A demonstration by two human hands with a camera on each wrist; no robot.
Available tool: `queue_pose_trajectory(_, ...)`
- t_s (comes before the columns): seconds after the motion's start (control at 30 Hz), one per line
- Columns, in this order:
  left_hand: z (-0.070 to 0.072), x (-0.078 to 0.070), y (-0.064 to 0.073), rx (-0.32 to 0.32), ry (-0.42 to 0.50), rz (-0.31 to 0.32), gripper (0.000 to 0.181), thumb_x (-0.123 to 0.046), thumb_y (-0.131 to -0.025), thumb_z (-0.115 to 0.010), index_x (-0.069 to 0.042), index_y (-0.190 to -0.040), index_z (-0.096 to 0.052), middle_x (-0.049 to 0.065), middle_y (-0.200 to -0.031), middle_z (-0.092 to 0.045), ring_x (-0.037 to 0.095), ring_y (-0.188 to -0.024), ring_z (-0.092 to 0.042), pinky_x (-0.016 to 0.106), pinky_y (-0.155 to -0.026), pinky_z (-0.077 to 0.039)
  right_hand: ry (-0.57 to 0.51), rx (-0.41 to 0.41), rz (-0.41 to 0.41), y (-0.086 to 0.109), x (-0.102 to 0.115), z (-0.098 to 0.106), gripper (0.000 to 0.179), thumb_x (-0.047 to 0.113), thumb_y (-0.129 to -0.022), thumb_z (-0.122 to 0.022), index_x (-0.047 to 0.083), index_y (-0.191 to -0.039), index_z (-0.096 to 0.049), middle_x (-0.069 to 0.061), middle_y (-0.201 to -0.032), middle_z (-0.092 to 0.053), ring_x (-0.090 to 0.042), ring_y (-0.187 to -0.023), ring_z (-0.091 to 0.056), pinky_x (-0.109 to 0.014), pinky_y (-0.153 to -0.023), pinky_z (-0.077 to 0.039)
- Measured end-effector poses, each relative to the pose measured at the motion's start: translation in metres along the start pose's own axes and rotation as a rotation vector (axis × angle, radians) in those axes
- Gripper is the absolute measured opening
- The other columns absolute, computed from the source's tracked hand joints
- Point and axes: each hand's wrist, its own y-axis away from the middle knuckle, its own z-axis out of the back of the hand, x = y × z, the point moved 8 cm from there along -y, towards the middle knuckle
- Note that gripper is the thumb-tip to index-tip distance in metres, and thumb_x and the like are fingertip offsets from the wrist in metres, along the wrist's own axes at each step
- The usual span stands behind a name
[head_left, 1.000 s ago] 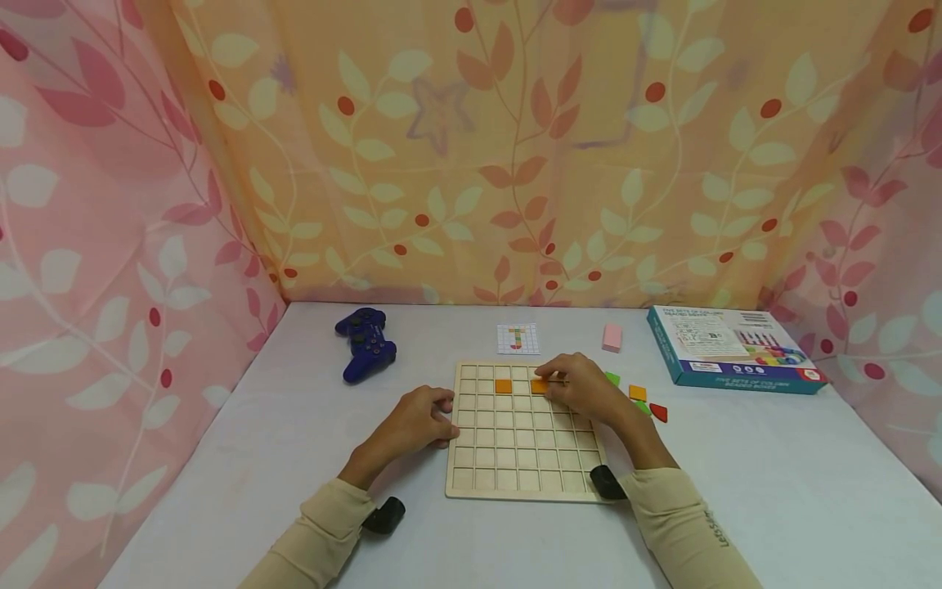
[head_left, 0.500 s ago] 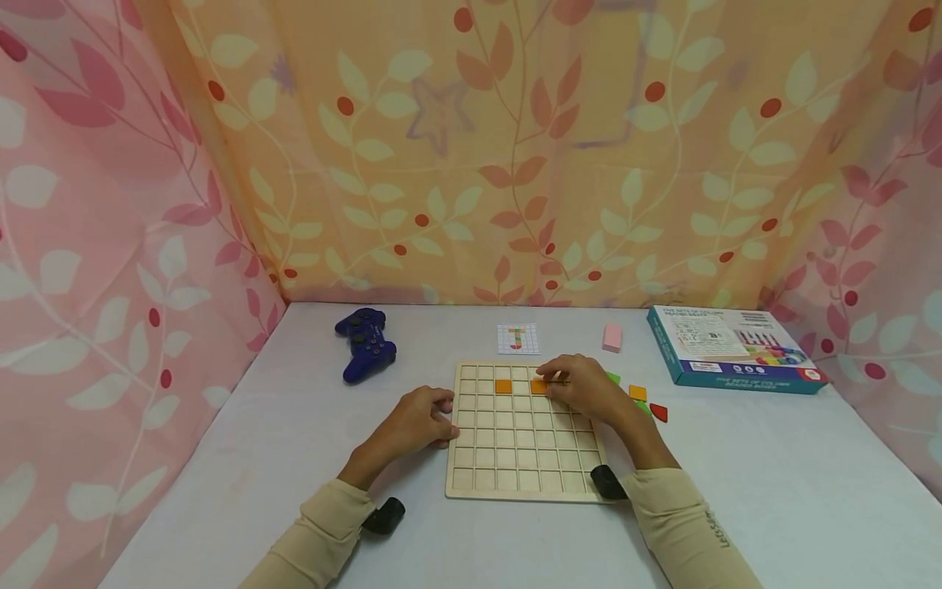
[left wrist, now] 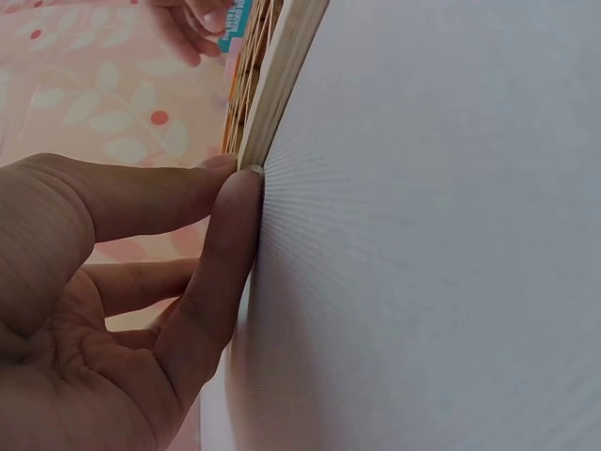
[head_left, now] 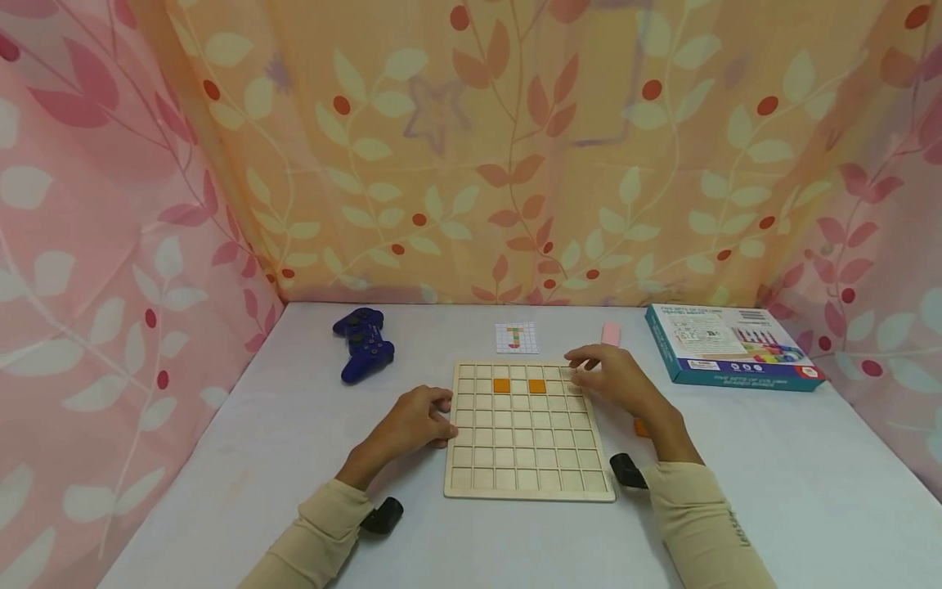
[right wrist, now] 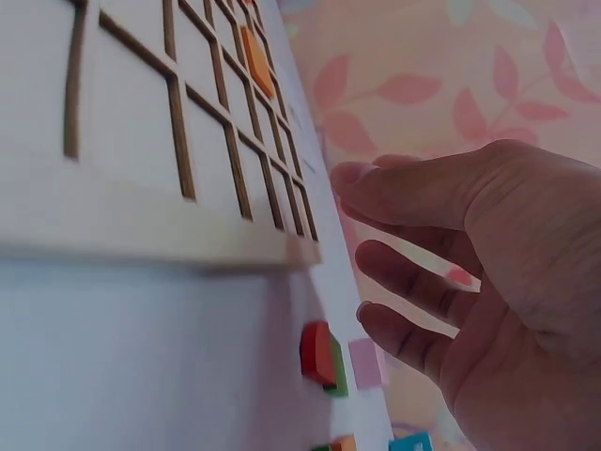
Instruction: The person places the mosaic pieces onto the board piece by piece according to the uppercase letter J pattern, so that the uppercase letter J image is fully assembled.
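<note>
A pale wooden grid board [head_left: 530, 438] lies flat on the white table. Two orange square tiles, a left one [head_left: 501, 385] and a right one [head_left: 537, 386], sit in cells of one row near its far edge. My left hand [head_left: 414, 421] holds the board's left edge with thumb and fingertip, as the left wrist view shows. Over the far right corner hovers my right hand [head_left: 616, 378], fingers loosely bent and nothing between them. Beside the board, the right wrist view shows a red piece [right wrist: 316, 353] and a green piece [right wrist: 338, 365] below that hand.
Behind the board lies a small pattern card [head_left: 516, 337]. A pink block [head_left: 610, 334] stands to its right, and a flat boxed set [head_left: 736, 348] lies at the far right. A blue game controller [head_left: 365, 343] is at the back left. One orange piece [head_left: 642, 427] shows beside the right forearm.
My right hand has let go of the right orange tile, leaving it in its cell, and has moved right to the board's far corner. The left hand stays at the left edge.
</note>
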Motion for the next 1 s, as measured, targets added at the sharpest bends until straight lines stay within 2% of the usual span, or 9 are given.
queue_pose_trajectory(0.17,0.001,0.000,0.000,0.000,-0.007,0.003,0.064,0.005,-0.085,-0.083,0.011,-0.143,-0.057,0.013,-0.114,-0.062,0.015,-0.078,-0.068,0.028,-0.066,-0.065,-0.006,0.006,-0.086,0.003,-0.018,0.009,0.039,0.015,-0.099,-0.072,0.006,-0.137,-0.070,-0.014,-0.127,-0.071,-0.036,-0.116,-0.060,-0.039,-0.085,-0.060)
queue_pose_trajectory(0.3,0.002,0.001,0.000,-0.001,0.001,0.001,0.063,0.006,-0.085,-0.083,0.011,-0.143,-0.057,0.013,-0.114,-0.062,0.015,-0.080,-0.068,0.028,-0.066,-0.065,-0.014,0.000,-0.120,0.004,-0.030,0.014,0.041,0.015,-0.099,-0.072,0.007,-0.139,-0.069,-0.014,-0.129,-0.071,-0.036,-0.120,-0.059,-0.044,-0.093,-0.059)
queue_pose_trajectory(0.37,0.002,0.002,0.000,-0.001,0.002,-0.003,0.063,0.006,-0.085,-0.083,0.011,-0.142,-0.057,0.014,-0.114,-0.062,0.016,-0.080,-0.068,0.028,-0.066,-0.066,-0.029,0.004,-0.138,0.006,-0.036,0.017,0.042,0.015,-0.099,-0.072,0.006,-0.140,-0.067,-0.016,-0.132,-0.070,-0.038,-0.123,-0.057,-0.044,-0.092,-0.060)
queue_pose_trajectory(0.57,0.002,0.003,-0.001,0.001,0.005,-0.013,0.063,0.005,-0.085,-0.083,0.012,-0.142,-0.057,0.014,-0.114,-0.062,0.015,-0.079,-0.068,0.028,-0.066,-0.066,-0.080,0.028,-0.223,0.014,-0.054,0.023,0.047,0.015,-0.100,-0.070,0.006,-0.146,-0.063,-0.019,-0.138,-0.065,-0.038,-0.118,-0.059,-0.034,-0.084,-0.062)
queue_pose_trajectory(0.8,0.001,0.003,-0.002,0.004,0.002,-0.012,0.063,0.005,-0.085,-0.083,0.011,-0.142,-0.058,0.014,-0.113,-0.062,0.014,-0.078,-0.067,0.030,-0.067,-0.066,-0.075,0.023,-0.237,0.020,-0.069,0.027,0.049,0.013,-0.099,-0.071,0.005,-0.146,-0.062,-0.021,-0.140,-0.065,-0.040,-0.122,-0.058,-0.037,-0.091,-0.063)
queue_pose_trajectory(1.0,0.000,0.003,-0.002,0.003,-0.004,-0.014,0.063,0.005,-0.085,-0.083,0.011,-0.142,-0.058,0.014,-0.114,-0.063,0.015,-0.078,-0.068,0.029,-0.067,-0.066,-0.056,0.030,-0.240,0.022,-0.073,0.028,0.050,0.015,-0.098,-0.074,0.005,-0.145,-0.063,-0.021,-0.138,-0.067,-0.039,-0.120,-0.060,-0.036,-0.091,-0.063)
